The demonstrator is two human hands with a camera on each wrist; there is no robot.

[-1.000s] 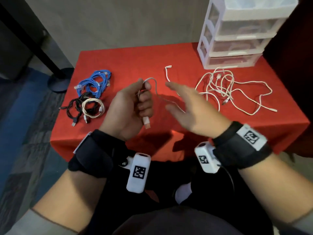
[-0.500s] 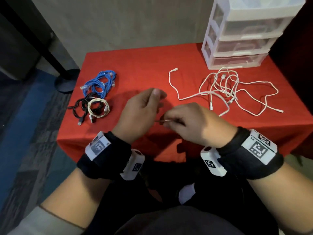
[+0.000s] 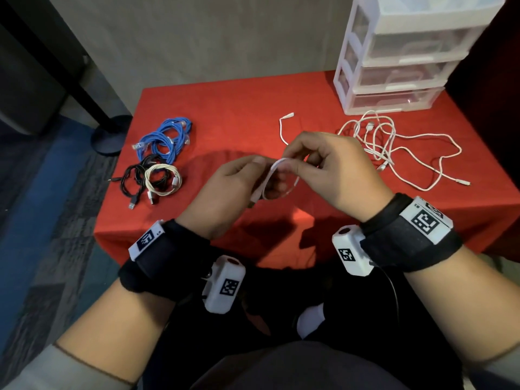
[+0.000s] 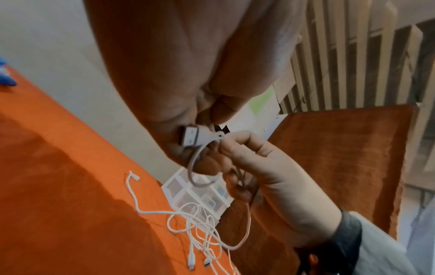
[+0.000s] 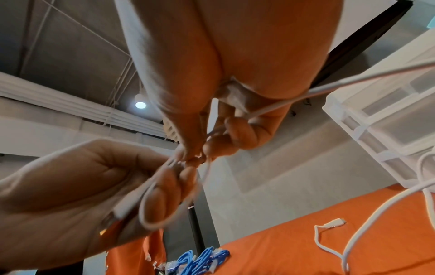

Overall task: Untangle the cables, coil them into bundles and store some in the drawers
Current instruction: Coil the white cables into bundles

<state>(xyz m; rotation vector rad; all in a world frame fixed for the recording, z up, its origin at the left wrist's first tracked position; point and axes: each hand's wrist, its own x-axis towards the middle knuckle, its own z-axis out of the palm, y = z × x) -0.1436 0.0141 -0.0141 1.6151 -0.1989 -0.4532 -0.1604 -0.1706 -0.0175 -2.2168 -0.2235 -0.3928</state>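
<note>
Over the near middle of the red table (image 3: 230,108) my two hands hold one white cable (image 3: 270,178). My left hand (image 3: 233,187) grips its USB plug (image 4: 190,137) and a small loop (image 5: 150,204) of the cord. My right hand (image 3: 323,167) pinches the same cable at the top of the loop; the cord runs on past it (image 5: 353,80) to a tangle of white cables (image 3: 394,147) lying on the cloth at the right. One loose white plug end (image 3: 288,116) lies beyond my hands.
A clear plastic drawer unit (image 3: 408,52) stands at the back right corner, its drawers shut. At the left lie a blue coiled bundle (image 3: 166,139), a black bundle (image 3: 135,178) and a cream bundle (image 3: 163,180). A dark stand base (image 3: 109,136) sits on the floor left of the table.
My right hand went from spread open to pinching the cable, then rose and drew the cord round into a loop against my left hand. The head view shifted slightly.
</note>
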